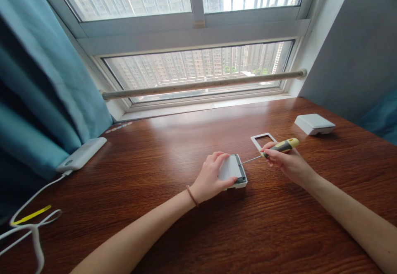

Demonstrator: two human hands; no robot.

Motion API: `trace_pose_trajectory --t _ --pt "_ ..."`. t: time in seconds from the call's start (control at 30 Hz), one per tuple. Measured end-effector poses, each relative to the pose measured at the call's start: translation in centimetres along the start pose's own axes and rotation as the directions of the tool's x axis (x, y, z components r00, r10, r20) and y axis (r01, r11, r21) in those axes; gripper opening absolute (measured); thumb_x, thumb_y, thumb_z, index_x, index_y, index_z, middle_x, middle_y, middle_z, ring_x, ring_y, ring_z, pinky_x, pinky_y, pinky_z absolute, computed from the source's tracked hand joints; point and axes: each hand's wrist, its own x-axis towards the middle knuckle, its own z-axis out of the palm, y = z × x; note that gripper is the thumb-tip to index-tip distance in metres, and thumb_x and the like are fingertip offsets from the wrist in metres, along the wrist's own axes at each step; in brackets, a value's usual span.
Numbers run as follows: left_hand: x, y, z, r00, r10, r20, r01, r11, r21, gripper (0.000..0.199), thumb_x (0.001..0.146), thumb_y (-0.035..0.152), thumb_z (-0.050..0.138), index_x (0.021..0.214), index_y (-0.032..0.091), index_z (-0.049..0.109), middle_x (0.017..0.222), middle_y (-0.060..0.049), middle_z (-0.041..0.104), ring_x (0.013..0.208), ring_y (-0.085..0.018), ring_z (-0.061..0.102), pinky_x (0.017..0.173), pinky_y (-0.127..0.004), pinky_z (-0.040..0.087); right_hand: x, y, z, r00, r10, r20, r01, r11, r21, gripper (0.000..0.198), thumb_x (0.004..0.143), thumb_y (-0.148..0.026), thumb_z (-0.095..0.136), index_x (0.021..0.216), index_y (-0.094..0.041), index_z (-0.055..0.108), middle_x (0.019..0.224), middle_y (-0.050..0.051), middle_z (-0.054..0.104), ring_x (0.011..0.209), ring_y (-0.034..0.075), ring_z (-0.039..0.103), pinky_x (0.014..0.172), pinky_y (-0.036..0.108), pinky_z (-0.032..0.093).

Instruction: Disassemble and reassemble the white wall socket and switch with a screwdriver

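My left hand [214,174] grips a small white box with a grey inner frame [230,167], thumb along its near side and fingers over its far side. The box rests on the wooden table. In my right hand [283,162] is a screwdriver [281,146] with a yellow and dark grey handle. Its thin shaft points left, and its tip meets the right part of the box at the grey frame. Whether the tip sits in a slot or on a screw is too small to tell. Behind my right hand lies a white rectangular frame [257,141], partly covered by the fingers.
Another white box [314,124] stands at the table's far right. On the left are a white power strip or adapter [82,155], its white cable [37,199] and a yellow stick [32,215]. A blue curtain [58,71] hangs left; the window and a rail [204,85] border the back.
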Motion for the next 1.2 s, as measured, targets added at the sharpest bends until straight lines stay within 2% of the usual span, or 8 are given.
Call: trace_pose_trajectory --t 0.33,0.57,0.67,0.77,0.87,1.0,1.1,1.2 --pt "0.0 0.1 0.4 0.998 -0.064 -0.025 0.063 0.998 -0.012 0.057 0.069 0.05 0.065 0.116 0.022 0.049 0.121 -0.009 0.047 0.11 -0.026 0.044 0.097 -0.043 0.037 2.0 2.4 -1.3 0.93 0.305 -0.207 -0.258 0.939 0.225 0.026 0.05 -0.014 0.083 0.066 -0.012 0.063 0.062 0.002 0.067 0.05 0.007 0.06 0.044 0.012 0.051" --pt "-0.1 0.1 0.5 0.998 -0.061 -0.03 0.061 0.998 -0.004 0.058 0.069 0.051 0.064 0.117 0.022 0.048 0.12 -0.009 0.046 0.109 -0.027 0.044 0.096 -0.043 0.037 1.8 3.1 -1.2 0.912 0.345 -0.223 -0.297 0.929 0.221 0.024 0.056 -0.014 0.08 0.071 -0.016 0.061 0.071 0.002 0.068 0.052 0.009 0.061 0.041 0.014 0.05" --pt "-0.2 0.0 0.5 0.997 -0.064 -0.032 0.064 0.998 -0.004 0.059 0.068 0.05 0.065 0.117 0.023 0.047 0.121 -0.009 0.046 0.109 -0.027 0.044 0.097 -0.044 0.037 1.6 2.2 -1.2 0.938 0.216 -0.27 -0.184 0.973 0.141 0.036 0.051 -0.016 0.082 0.077 -0.018 0.057 0.068 -0.002 0.064 0.054 0.007 0.06 0.04 0.012 0.045" --pt "-0.2 0.0 0.4 0.997 -0.07 -0.029 0.07 0.998 -0.003 0.059 0.068 0.05 0.065 0.117 0.022 0.047 0.121 -0.009 0.045 0.11 -0.027 0.044 0.097 -0.044 0.037 1.0 0.9 -1.0 0.953 -0.147 -0.264 0.119 0.986 -0.121 0.066 0.049 -0.021 0.084 0.105 -0.023 0.049 0.078 -0.001 0.064 0.07 0.015 0.065 0.054 0.022 0.054" --pt "-0.2 0.0 0.4 0.997 -0.072 -0.022 0.072 0.997 -0.002 0.059 0.068 0.05 0.065 0.117 0.022 0.048 0.121 -0.009 0.046 0.11 -0.027 0.043 0.097 -0.044 0.037 0.3 -0.4 -1.0 0.896 -0.421 -0.145 0.309 0.822 -0.478 0.076 0.054 -0.029 0.082 0.118 -0.027 0.042 0.085 0.001 0.063 0.076 0.02 0.065 0.066 0.033 0.055" --pt "-0.2 0.0 0.5 0.997 -0.067 -0.026 0.067 0.998 -0.006 0.06 0.068 0.051 0.065 0.117 0.022 0.048 0.122 -0.01 0.046 0.112 -0.027 0.043 0.098 -0.043 0.036 0.1 -1.5 -2.0 0.802 -0.589 0.097 0.439 0.472 -0.765 0.037 0.063 -0.037 0.076 0.091 -0.021 0.057 0.096 0.007 0.058 0.078 0.02 0.061 0.061 0.03 0.053" --pt "-0.2 -0.1 0.5 0.997 -0.067 -0.028 0.067 0.998 -0.004 0.06 0.068 0.051 0.065 0.118 0.022 0.048 0.122 -0.01 0.045 0.112 -0.026 0.043 0.098 -0.043 0.036 0.6 -1.7 -3.1 0.729 -0.613 0.304 0.543 0.248 -0.803 0.025 0.069 -0.037 0.071 0.084 -0.019 0.061 0.1 0.008 0.055 0.08 0.019 0.059 0.062 0.029 0.05" --pt "-0.2 0.0 0.5 0.997 -0.067 -0.026 0.068 0.998 0.004 0.061 0.068 0.052 0.065 0.118 0.022 0.048 0.122 -0.01 0.045 0.112 -0.027 0.043 0.098 -0.043 0.036 1.2 -1.7 -3.7 0.735 -0.518 0.438 0.58 0.144 -0.802 0.019 0.076 -0.036 0.064 0.088 -0.021 0.065 0.09 0.005 0.058 0.079 0.018 0.059 0.071 0.03 0.047"
